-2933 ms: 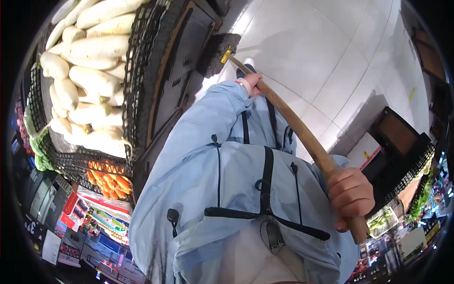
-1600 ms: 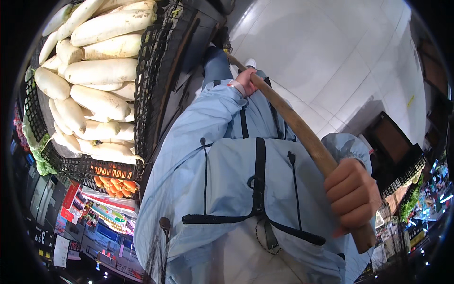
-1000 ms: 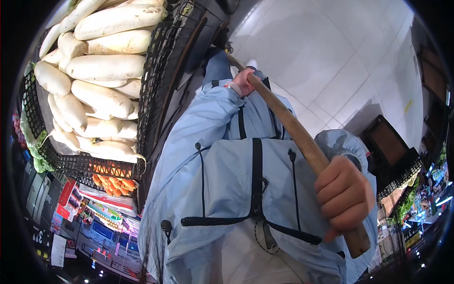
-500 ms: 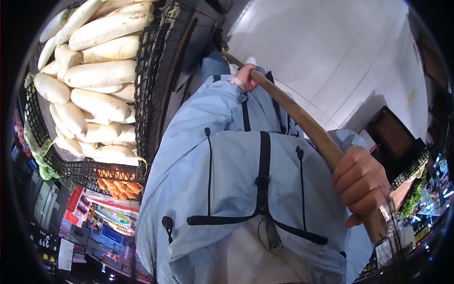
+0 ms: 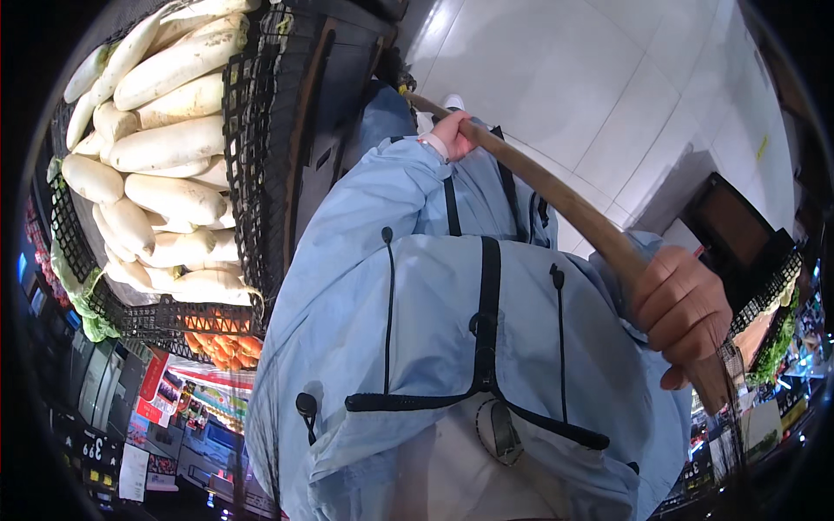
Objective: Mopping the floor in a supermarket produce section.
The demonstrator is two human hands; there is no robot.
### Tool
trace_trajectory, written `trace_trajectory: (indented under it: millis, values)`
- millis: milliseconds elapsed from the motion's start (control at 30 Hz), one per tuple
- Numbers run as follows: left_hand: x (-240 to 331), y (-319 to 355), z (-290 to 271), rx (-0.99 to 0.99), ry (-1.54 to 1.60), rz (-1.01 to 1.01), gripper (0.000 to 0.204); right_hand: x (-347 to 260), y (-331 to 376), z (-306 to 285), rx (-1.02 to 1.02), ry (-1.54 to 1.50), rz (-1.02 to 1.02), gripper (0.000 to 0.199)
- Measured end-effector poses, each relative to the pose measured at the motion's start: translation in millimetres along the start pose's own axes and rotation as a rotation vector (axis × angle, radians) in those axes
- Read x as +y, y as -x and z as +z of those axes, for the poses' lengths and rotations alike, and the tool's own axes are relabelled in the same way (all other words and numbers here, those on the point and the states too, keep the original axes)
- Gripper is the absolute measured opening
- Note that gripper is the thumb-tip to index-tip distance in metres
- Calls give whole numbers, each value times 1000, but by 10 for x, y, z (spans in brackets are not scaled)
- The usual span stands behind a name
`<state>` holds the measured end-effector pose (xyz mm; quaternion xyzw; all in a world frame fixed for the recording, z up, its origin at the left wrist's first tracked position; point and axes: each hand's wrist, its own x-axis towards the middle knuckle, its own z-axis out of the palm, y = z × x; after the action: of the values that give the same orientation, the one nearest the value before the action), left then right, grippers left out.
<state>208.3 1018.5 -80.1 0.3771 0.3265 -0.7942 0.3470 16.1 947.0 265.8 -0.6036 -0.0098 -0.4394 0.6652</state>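
Observation:
A long wooden handle [image 5: 556,195] slants across in front of my body, from the far middle down to the near right. My left hand [image 5: 452,136] is wrapped round it at the far, lower part. Closed in a fist, my right hand [image 5: 682,306] grips it near its upper end, which sticks out past my fingers. The far end reaches toward the floor beside a dark cabinet; what is fixed there is small and unclear. I wear a light blue jacket [image 5: 434,313] with black cords and zips.
On the left, a black mesh crate [image 5: 252,165] holds several white radishes [image 5: 169,143]. Carrots [image 5: 226,343] and green leaves [image 5: 87,304] lie close by. Pale floor tiles [image 5: 573,78] stretch ahead. A dark box-like object [image 5: 730,221] and more produce stand at the right.
My right hand has moved slightly right and up with the handle's upper end. My left hand stays nearly in place. The radish crate has shifted slightly left in view.

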Motion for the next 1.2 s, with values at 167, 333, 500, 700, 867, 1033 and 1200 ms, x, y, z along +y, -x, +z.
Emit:
trace_trajectory:
  millis: [167,333,500,700,867,1033,1200]
  values:
    - [-66,-39,45,48,-49,-18,21,-76,160,-24,-90,-61,25,21]
    - [-18,-402,-207,321,-175,39,20,-282,508,569,546,291,94,20]
    - [-298,-424,-282,502,-133,63,25,-368,910,720,765,315,85,16]
    - [-143,-99,-1457,469,-244,76,15,-43,1001,954,628,148,162,14]
    - [-452,458,-2262,558,21,224,13,258,1396,1668,700,19,234,13]
    - [-659,577,-2727,475,-24,232,20,61,1658,2181,615,82,208,14]
    - [-882,331,-2983,431,58,339,19,-129,2089,2365,587,98,170,14]
